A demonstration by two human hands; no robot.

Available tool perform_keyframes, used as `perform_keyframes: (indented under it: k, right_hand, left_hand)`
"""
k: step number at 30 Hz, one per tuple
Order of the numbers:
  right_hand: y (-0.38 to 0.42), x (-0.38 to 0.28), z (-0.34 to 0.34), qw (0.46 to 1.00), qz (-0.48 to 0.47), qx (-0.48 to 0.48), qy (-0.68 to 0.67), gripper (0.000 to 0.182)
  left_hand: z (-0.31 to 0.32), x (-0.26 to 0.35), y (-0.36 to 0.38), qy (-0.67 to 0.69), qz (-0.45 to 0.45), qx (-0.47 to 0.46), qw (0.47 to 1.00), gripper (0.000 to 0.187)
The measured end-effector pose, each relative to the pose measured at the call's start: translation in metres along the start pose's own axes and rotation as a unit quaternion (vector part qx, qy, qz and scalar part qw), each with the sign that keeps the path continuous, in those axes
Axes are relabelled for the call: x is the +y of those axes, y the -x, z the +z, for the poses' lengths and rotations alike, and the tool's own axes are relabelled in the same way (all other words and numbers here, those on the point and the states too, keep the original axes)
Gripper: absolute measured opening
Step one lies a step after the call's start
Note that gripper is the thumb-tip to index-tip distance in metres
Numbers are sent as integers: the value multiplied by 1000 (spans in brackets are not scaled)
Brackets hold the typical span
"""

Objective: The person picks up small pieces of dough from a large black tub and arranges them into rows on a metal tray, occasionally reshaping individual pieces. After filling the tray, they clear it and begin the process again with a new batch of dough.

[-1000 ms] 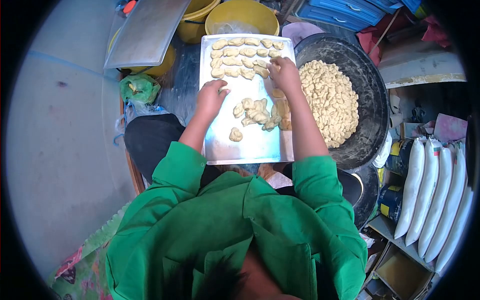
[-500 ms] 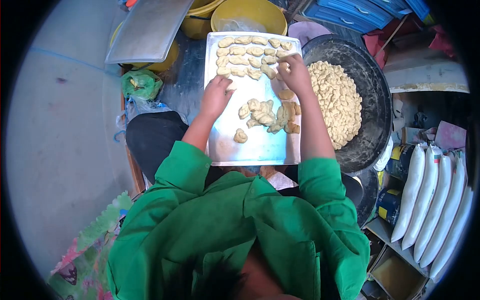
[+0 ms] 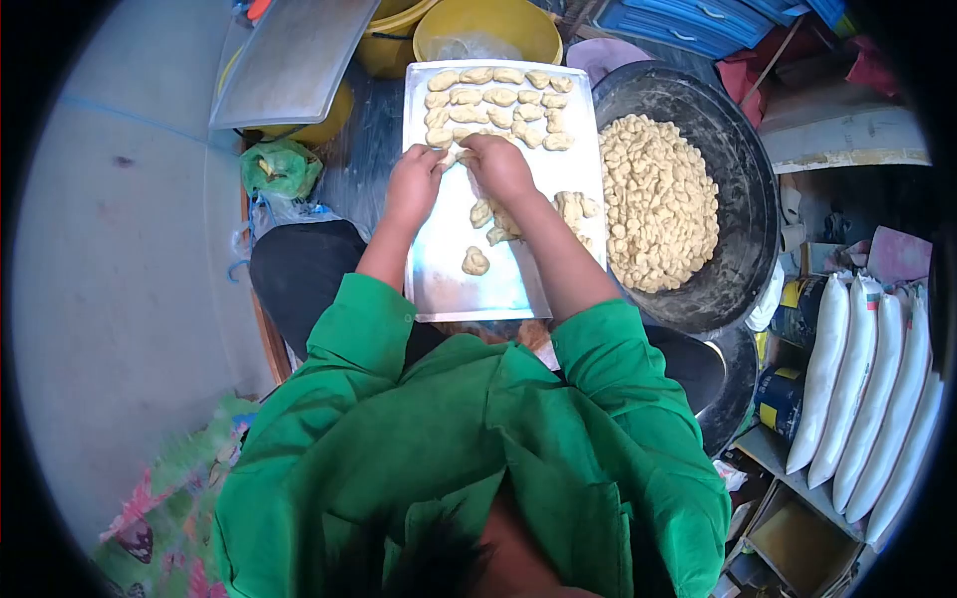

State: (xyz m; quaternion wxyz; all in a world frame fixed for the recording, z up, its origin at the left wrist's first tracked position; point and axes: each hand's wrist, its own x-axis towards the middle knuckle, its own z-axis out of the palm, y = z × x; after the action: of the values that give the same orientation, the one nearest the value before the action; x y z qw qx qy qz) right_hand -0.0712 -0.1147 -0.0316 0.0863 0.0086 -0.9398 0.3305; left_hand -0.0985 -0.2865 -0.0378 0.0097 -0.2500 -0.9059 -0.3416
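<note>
A metal tray (image 3: pixel 429 284) lies in front of me, with rows of pale dough pieces (image 3: pixel 499 97) across its far part. Both hands meet over its left middle, just below the rows. My left hand (image 3: pixel 415 184) pinches one end of a small dough piece (image 3: pixel 455 156). The fingers of my right hand (image 3: pixel 498 167) are closed on the other end of that piece. A looser pile of dough (image 3: pixel 573 207) is partly hidden under my right forearm. One separate lump (image 3: pixel 476 261) sits nearer to me on the tray.
A large black basin (image 3: pixel 738 149) holding a heap of dough pieces (image 3: pixel 658 204) stands right of the tray. Yellow buckets (image 3: pixel 538 35) are behind it. A second tray (image 3: pixel 289 70) leans at the upper left. Long white bags (image 3: pixel 822 374) lie at the right.
My right hand has moved left from the tray's right edge to my left hand. The left hand has risen slightly. The dough pieces at the right ends of the rows are now uncovered.
</note>
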Motion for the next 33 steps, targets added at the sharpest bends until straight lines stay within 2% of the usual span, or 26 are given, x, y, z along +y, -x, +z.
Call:
perform_keyframes:
  k: [2, 3, 5, 6, 7, 9, 10, 11, 13, 14, 16, 17, 19, 20, 21, 23, 24, 26, 27, 30, 32, 33]
  right_hand:
    - [12, -3, -21, 996, 37, 57, -61, 30]
    - [20, -4, -33, 996, 37, 55, -59, 30]
    - [41, -5, -53, 992, 63, -96, 54, 41]
    - [51, -3, -51, 980, 16, -156, 121, 44]
    - [52, 2, -52, 980, 19, -154, 124, 44]
    - [43, 14, -56, 975, 67, -208, -27, 40]
    - [36, 17, -52, 976, 130, -150, -94, 36]
    - [31, 22, -52, 981, 130, -84, -115, 33]
    - [18, 24, -42, 977, 161, -55, -125, 37]
    - [21, 26, -39, 977, 163, -52, -128, 37]
    - [21, 24, -39, 990, 120, -45, -56, 46]
    - [24, 25, -42, 990, 120, -41, -58, 46]
    - [43, 24, -59, 990, 134, -32, 31, 47]
    - [52, 22, -68, 983, 129, -108, 69, 43]
    - [55, 26, -69, 982, 134, -110, 68, 43]
    - [49, 36, -75, 958, 201, -206, -3, 38]
    - [45, 38, -77, 958, 201, -204, 0, 38]
    - [41, 41, -75, 960, 259, -40, -96, 38]
    - [39, 45, -69, 960, 259, -41, -98, 38]
    - [34, 44, -59, 976, 219, -20, 8, 41]
    - [47, 36, -62, 982, 187, -5, 2, 40]
    - [53, 36, -63, 988, 156, 8, 0, 40]
  left_hand:
    - [1, -3, 0, -17, 13, 21, 1000, 30]
    - [3, -3, 2, -30, 21, 43, 998, 31]
    - [-5, 18, 1, -40, 42, 49, 997, 31]
    - [-8, 28, -1, -56, 69, 55, 994, 31]
    - [-2, 31, -2, -54, 72, 55, 994, 31]
    - [9, 30, -8, -113, 116, -41, 986, 32]
    - [12, 28, -10, -111, 103, -52, 987, 30]
    - [14, 25, -11, -111, 101, -52, 987, 30]
    - [9, 32, -16, -146, 39, -112, 982, 29]
    - [10, 34, -14, -148, 42, -115, 981, 29]
    - [12, 37, -14, -149, 49, -42, 987, 27]
    - [13, 37, -18, -152, 51, -42, 986, 27]
    - [14, 40, -21, -79, 154, -39, 984, 26]
    - [15, 43, -24, -68, 184, -62, 979, 24]
    - [20, 43, -24, -65, 183, -67, 979, 24]
    - [28, 46, -33, -134, 148, -113, 973, 25]
    - [27, 51, -36, -133, 150, -110, 974, 25]
    - [24, 57, -36, -161, 117, -141, 970, 25]
    - [25, 58, -34, -163, 116, -142, 970, 25]
    - [32, 62, -35, -170, 112, -102, 974, 26]
    - [41, 60, -37, -83, 207, -40, 974, 26]
    - [45, 62, -39, -80, 208, -43, 974, 26]
